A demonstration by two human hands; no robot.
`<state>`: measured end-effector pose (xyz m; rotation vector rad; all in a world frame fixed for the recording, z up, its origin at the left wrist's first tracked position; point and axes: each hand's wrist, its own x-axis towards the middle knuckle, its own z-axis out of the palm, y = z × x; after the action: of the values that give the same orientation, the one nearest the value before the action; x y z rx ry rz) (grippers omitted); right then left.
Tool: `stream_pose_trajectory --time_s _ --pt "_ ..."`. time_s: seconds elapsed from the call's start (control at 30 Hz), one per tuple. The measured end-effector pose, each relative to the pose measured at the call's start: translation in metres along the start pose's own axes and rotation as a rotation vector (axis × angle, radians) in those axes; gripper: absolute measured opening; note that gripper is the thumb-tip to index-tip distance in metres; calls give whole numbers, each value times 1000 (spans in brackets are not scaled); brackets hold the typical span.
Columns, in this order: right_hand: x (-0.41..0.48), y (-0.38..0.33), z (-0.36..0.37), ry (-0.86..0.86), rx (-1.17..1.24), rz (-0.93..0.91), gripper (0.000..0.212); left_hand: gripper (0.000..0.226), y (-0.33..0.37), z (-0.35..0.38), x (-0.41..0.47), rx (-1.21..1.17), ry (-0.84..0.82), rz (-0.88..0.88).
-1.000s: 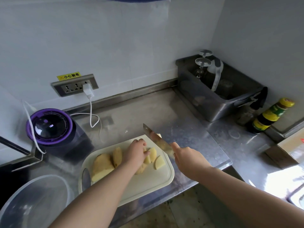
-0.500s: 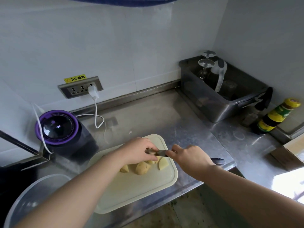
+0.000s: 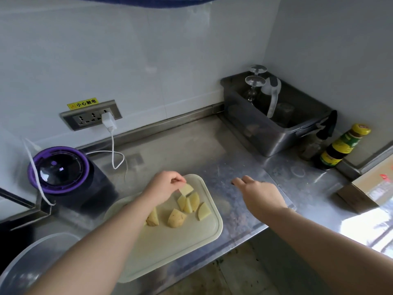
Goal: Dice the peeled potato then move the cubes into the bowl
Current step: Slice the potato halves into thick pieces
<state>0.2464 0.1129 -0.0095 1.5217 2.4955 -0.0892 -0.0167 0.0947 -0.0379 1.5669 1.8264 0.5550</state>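
Head view: your left hand (image 3: 164, 188) reaches across the pale cutting board (image 3: 170, 252) on a steel counter (image 3: 191, 150), thumb and forefinger pinching a flat potato piece (image 3: 186, 189) at the board's far edge, the other fingers curled in behind. The piece is tilted just above a tight cluster of cut potato chunks (image 3: 189, 202). Another wedge lies just to the right of the cluster, and two larger lumps sit nearer you, one partly hidden by your forearm.

Your right hand (image 3: 258, 193) hovers over bare counter beside the board's right edge, fingers stretched out and loosely together, pointing left and gripping nothing (a dark speck at the fingertips is too small to identify).

The clear bowl (image 3: 32, 262) sits at the lower left, well apart from the potato.

Behind the board stands a purple-lidded appliance (image 3: 59, 168). A white charger (image 3: 108, 122) is plugged into the wall socket (image 3: 91, 117). At the far right, a grey tub (image 3: 265, 133) holds upturned stemmed glasses (image 3: 255, 81), with a sauce bottle (image 3: 340, 145) and a cardboard box (image 3: 372, 188) nearby.
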Motion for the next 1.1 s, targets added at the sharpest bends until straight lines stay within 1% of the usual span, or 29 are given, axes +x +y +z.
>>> stream_pose_trajectory --time_s 0.03,0.07,0.1,0.17,0.23,0.27,0.33,0.4,0.47,0.57,0.7,0.8,1.0,1.1 --pt "1 1 1 -9 44 38 60 8 -3 9 -1 19 -64 -27" --pt "2 1 3 -21 74 60 61 6 -5 17 -2 50 -93 -49" --pt "3 2 6 -30 92 73 62 12 -7 25 -2 96 -85 -65" --pt "4 2 10 -31 126 75 61 40 -6 38 -6 244 -45 -88" --pt "5 1 16 -23 145 71 59 70 4 50 -13 400 -97 -105" --pt "6 -1 18 -25 152 70 57 81 9 57 -16 478 -146 -103" --pt "7 -3 22 -15 161 60 56 91 17 71 -18 637 -233 -97" --pt "9 -4 24 -10 169 53 57 90 22 81 -15 754 -266 -111" --pt "11 -4 27 -7 175 45 57 81 27 82 -11 792 -271 -124" --pt "14 -3 30 2 196 48 57 60 22 78 -5 663 -207 -121" --pt "14 -2 27 -20 196 55 53 46 11 77 2 543 -145 -69" --pt "14 0 24 -27 181 59 50 38 5 77 11 478 -80 -71" --pt "18 -4 23 -32 200 54 53 33 -7 65 23 440 11 -134" --pt "19 -9 24 -30 214 40 47 42 -7 58 23 422 11 -152"
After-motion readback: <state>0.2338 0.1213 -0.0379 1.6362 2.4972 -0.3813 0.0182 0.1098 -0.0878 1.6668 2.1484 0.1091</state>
